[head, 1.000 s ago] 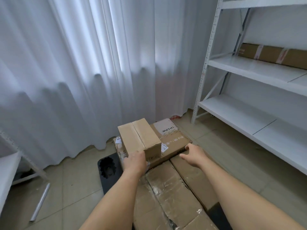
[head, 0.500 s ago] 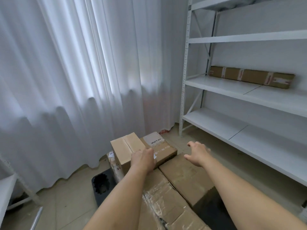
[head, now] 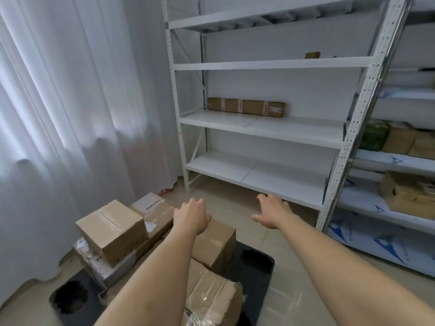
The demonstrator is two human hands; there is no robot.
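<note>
Two empty hands over stacked cartons, with shelving beyond.

Nearest is a film-wrapped carton (head: 211, 300) on a dark cart (head: 259, 264). Just behind it stands the brown carton (head: 219, 243). The left hand (head: 191, 217), fingers loosely spread and holding nothing, is over that carton's far left top edge; whether it touches cannot be told. The right hand (head: 270, 214), fingers splayed and empty, hangs to the carton's right above the floor (head: 237, 208), so the left is nearer. The carton's long axis is partly hidden. Farther left is a small box (head: 110, 229), and beyond it white shelving (head: 259, 128).

"tp-link" printed on white box top (head: 148, 204), other labels unreadable
</note>
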